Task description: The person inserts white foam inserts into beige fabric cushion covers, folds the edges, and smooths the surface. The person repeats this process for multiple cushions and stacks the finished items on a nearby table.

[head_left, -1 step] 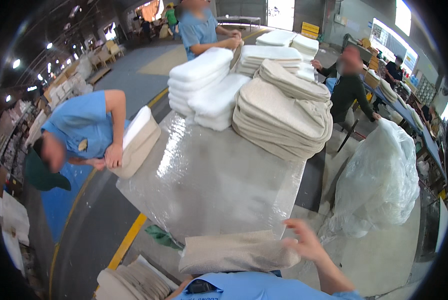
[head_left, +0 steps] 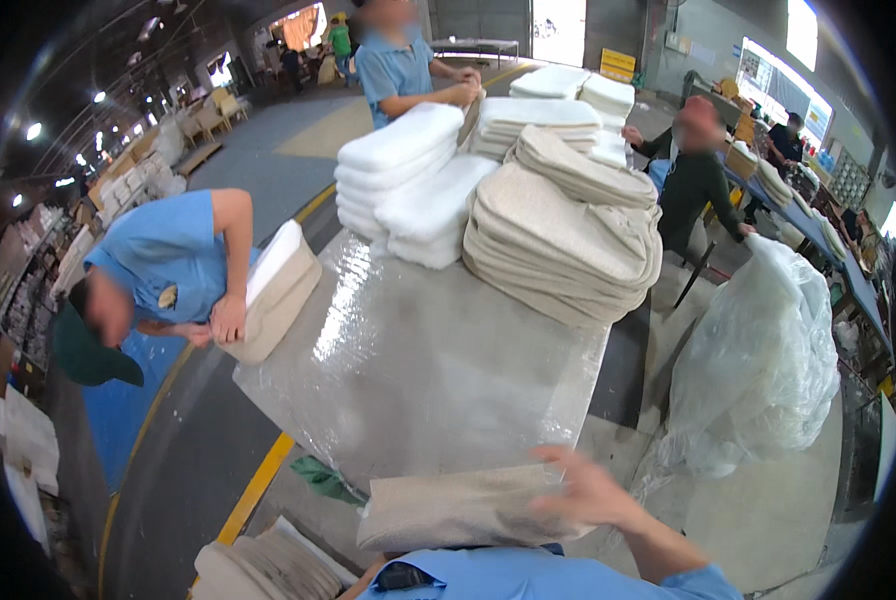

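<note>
A beige fabric cushion cover (head_left: 433, 512) lies against my body at the table's near edge; what is inside it cannot be seen. Over its right end hovers my right hand (head_left: 590, 492), slightly blurred, fingers spread and holding nothing. My left hand is out of sight; only a bit of that arm shows beside the cover's lower left. Farther off on the plastic-wrapped table (head_left: 418, 390) rests a tall pile of beige covers (head_left: 558, 245). White padding slabs (head_left: 398, 165) are stacked to the left of that pile.
At left, a co-worker in a green cap (head_left: 98, 335) grips a beige cover with white padding (head_left: 273, 295). Two more people stand beyond the stacks. A big clear plastic bag (head_left: 758, 360) sits on the right. More beige pieces (head_left: 268, 565) lie low at left, near a green cloth (head_left: 323, 480).
My right hand has shifted left, in over the right end of the beige cover. The view has tilted very slightly.
</note>
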{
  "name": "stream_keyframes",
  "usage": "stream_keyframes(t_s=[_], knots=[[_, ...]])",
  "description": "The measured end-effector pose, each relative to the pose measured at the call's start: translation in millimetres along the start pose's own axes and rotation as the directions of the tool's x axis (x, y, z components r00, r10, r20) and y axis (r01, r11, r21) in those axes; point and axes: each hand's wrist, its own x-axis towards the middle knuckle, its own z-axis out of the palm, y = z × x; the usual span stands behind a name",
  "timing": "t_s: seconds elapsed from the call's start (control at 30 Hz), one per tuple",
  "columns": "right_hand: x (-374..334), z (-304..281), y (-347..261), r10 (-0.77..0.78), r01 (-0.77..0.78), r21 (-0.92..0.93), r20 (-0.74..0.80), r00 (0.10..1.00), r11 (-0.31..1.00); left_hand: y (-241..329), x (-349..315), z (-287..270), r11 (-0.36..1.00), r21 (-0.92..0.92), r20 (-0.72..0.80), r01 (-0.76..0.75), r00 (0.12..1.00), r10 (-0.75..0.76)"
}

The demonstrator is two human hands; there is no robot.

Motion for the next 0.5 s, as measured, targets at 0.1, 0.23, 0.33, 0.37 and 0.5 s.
stream_keyframes(t_s=[0.1,0.23,0.33,0.37,0.5], knots=[[48.9,43.6,-44.4,-0.125,0.271,-0.222,0.511,0.851,0.937,28.7,34.7,40.3,0.978,-0.207,0.145,0.027,0.989,0.003],[68.6,67.2,-48.3,0.080,0.259,-0.497,0.562,0.823,0.828,60.1,49.0,69.5,0.902,-0.427,0.231,0.055,0.972,0.051],[74.2,69.3,-23.0,0.030,0.207,-0.460,0.457,0.889,0.864,66.9,45.2,83.2,0.843,-0.531,0.297,0.092,0.951,0.084],[75.7,62.4,-20.3,0.046,0.179,-0.480,0.421,0.906,0.859,74.0,48.3,84.8,0.833,-0.549,0.311,0.077,0.943,0.118],[66.1,32.0,-41.4,0.128,-0.030,-0.462,0.182,0.975,0.886,110.4,43.5,84.6,0.801,-0.573,0.198,-0.174,0.919,0.341]])
